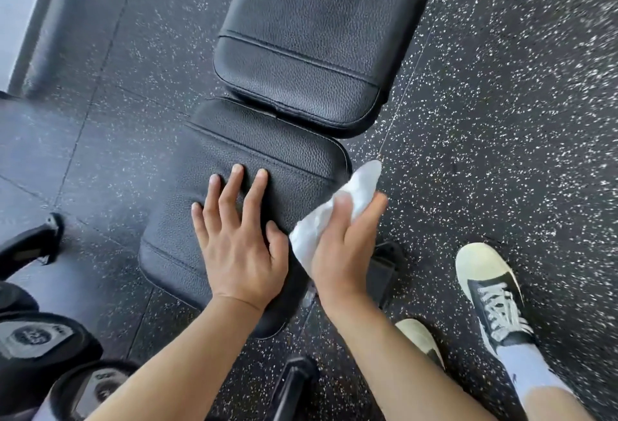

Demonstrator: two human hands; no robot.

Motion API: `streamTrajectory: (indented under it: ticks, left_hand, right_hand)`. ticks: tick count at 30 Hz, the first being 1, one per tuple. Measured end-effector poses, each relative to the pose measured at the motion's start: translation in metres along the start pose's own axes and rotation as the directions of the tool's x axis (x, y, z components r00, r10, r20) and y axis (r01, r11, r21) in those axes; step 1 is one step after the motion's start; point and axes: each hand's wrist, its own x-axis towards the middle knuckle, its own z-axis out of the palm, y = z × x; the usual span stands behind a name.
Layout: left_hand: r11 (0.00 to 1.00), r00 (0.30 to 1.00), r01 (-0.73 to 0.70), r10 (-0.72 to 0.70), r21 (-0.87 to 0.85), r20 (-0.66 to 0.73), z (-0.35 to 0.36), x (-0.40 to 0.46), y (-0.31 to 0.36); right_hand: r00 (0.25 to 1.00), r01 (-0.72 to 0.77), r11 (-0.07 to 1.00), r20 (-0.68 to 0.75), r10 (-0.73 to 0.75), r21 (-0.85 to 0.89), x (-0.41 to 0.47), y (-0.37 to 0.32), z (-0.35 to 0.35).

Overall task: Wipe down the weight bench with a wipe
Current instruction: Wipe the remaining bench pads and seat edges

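**Wipe in hand at the seat pad's edge**

Two bare forearms reach in from the bottom of the view. The left hand [239, 240] lies flat on the seat pad [254, 159] of the weight bench, fingers straight and spread, pressing but holding nothing. The right hand [341, 250] grips a crumpled white wipe [351, 199], bunched under its curled fingers just off the pad's right edge, with one loose end poking out over the speckled rubber floor [501, 119].

The wipe looks thin, soft and limp, so it is best kept balled against the palm; a loose corner would likely flap rather than scrub. The pads look firm and grained, probably slick when damp, and the bench seems heavy enough to stay put. The back pad [311, 35] sits beyond the seat. A black and white sneaker [495, 296] stands to the right.
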Motion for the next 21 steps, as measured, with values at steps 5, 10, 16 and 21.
streamTrajectory:
  ticks: [5,10,16,21]
  left_hand:
    - [1.0,1.0,-0.02,0.02,0.001,-0.006,0.0,0.0,-0.001]
    - [1.0,1.0,-0.021,0.021,-0.004,0.003,-0.004,0.001,0.001]
    - [0.999,1.0,-0.018,0.018,0.026,0.01,-0.003,0.0,-0.002]
    - [0.999,0.999,-0.018,0.016,0.045,0.034,-0.006,0.0,0.0]
  right_hand:
    - [0.892,0.451,0.861,0.144,-0.428,-0.235,0.074,-0.037,0.009]
    - [0.652,0.758,0.558,0.423,-0.629,-0.339,0.128,-0.074,0.012]
    - [0.544,0.818,0.223,0.588,-0.599,-0.531,0.184,-0.115,0.068]
    - [0.489,0.865,0.195,0.689,-0.535,-0.462,0.174,-0.121,0.066]
